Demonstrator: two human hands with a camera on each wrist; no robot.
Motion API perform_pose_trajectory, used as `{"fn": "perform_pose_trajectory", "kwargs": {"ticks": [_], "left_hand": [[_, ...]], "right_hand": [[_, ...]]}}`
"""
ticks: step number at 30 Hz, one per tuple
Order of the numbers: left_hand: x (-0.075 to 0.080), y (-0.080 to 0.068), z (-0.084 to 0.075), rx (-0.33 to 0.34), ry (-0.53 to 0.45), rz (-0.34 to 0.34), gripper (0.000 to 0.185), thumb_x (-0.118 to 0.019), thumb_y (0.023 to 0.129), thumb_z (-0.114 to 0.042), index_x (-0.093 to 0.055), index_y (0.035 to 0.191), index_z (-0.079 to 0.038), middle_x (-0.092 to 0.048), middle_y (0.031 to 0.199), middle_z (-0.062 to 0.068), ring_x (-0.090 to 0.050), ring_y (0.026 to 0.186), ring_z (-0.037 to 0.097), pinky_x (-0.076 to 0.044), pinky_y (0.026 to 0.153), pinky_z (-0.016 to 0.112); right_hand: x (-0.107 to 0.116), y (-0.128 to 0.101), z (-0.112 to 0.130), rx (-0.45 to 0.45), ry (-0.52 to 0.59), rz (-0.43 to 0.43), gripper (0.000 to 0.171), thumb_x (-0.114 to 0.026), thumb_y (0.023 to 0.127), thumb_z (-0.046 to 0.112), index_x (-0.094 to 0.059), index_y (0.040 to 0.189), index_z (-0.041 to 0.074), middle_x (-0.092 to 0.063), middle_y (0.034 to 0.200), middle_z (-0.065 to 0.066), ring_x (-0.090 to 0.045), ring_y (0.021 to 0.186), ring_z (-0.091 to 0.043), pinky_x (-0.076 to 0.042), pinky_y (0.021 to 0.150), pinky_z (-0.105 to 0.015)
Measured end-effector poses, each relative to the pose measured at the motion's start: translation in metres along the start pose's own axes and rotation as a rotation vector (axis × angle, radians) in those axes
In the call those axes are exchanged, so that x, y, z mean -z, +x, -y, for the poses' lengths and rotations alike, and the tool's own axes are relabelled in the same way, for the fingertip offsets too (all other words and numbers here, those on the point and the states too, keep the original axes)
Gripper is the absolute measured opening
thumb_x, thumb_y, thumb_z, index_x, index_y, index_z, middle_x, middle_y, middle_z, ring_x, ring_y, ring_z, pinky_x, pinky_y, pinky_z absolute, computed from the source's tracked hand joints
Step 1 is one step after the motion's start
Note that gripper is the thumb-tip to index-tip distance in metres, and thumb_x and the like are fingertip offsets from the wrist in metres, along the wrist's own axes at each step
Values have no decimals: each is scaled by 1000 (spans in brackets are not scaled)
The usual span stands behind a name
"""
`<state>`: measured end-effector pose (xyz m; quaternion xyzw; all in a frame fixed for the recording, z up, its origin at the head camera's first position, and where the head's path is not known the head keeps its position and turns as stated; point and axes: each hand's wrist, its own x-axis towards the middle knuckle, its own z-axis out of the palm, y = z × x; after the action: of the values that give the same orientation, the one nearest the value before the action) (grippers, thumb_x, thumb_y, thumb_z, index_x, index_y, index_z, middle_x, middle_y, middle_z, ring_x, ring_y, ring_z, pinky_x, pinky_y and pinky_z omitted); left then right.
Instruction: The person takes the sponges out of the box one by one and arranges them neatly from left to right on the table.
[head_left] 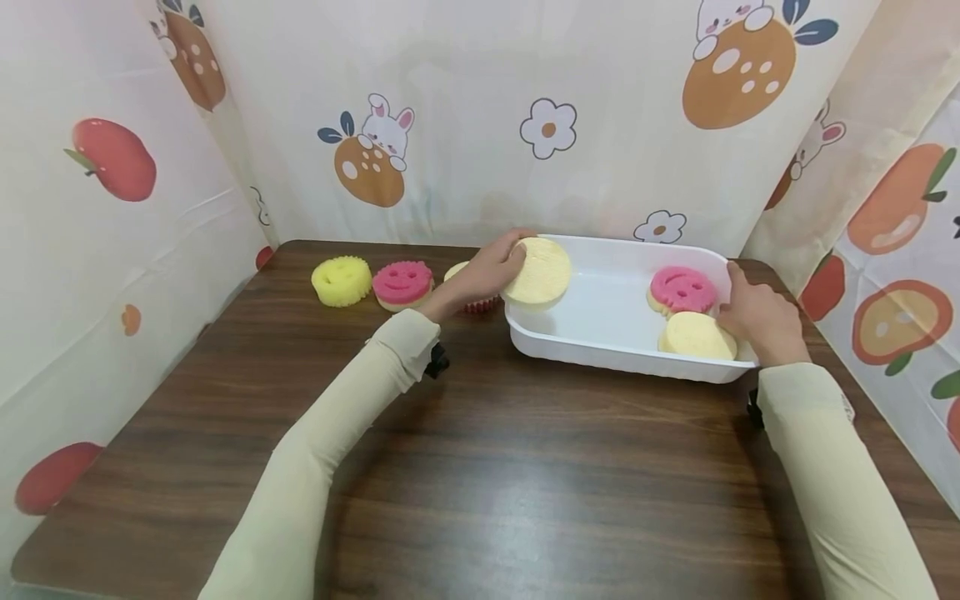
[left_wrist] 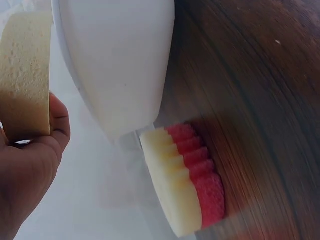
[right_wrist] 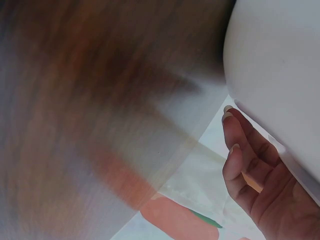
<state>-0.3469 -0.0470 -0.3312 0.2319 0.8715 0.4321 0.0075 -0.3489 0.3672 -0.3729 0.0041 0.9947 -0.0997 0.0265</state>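
Observation:
My left hand [head_left: 492, 268] pinches a round pale-yellow sponge [head_left: 537, 273] by its edge, over the left end of a white tray [head_left: 600, 354]. The left wrist view shows the sponge [left_wrist: 25, 70] edge-on between thumb and fingers. At the tray's right end, my right hand [head_left: 765, 321] grips the rim, thumb on the inner side and fingers outside along the wall. Inside the tray near that hand lie a pink smiley-face sponge [head_left: 682, 290] and a pale-yellow sponge [head_left: 697, 336].
Left of the tray, a yellow smiley sponge [head_left: 341, 281] and a pink-topped smiley sponge [head_left: 403, 283] lie in a row on the wooden table [head_left: 487, 475]. A red-and-cream sponge [left_wrist: 182, 180] sits beside the tray, partly behind my left hand. A patterned curtain [head_left: 465, 108] stands behind.

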Motion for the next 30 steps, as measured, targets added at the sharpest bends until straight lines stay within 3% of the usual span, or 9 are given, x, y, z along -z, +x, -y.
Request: {"fn": "perform_pose_trajectory", "kwargs": {"ticks": [8,18,30], "left_hand": [[8,-10,5,-4,-5,-12,42,-31,105,-27,-45,141,-11,-56,135,10,-52,113,20,-41,109,40],[19,-21,8,53,-28,2,41,-31,106,-31,-44,142,-17,-58,121,9,-56,96,20,-47,89,33],[33,-38,16,102,-18,-32,43,-33,106,-31,-43,144,-14,-56,129,10,-54,104,21,-45,98,36]], "right_hand": [[0,1,0,8,-7,-6,87,-55,92,25,-1,157,2,-45,123,-44,-52,103,-61,-45,79,-71],[-2,0,0,-2,0,10,88,-54,92,25,1,157,3,-44,125,-45,-51,105,-61,-45,81,-71],[-3,2,-3,14,-2,-18,87,-54,92,26,-1,158,3,-45,124,-44,-51,104,-61,-44,81,-72]]}}
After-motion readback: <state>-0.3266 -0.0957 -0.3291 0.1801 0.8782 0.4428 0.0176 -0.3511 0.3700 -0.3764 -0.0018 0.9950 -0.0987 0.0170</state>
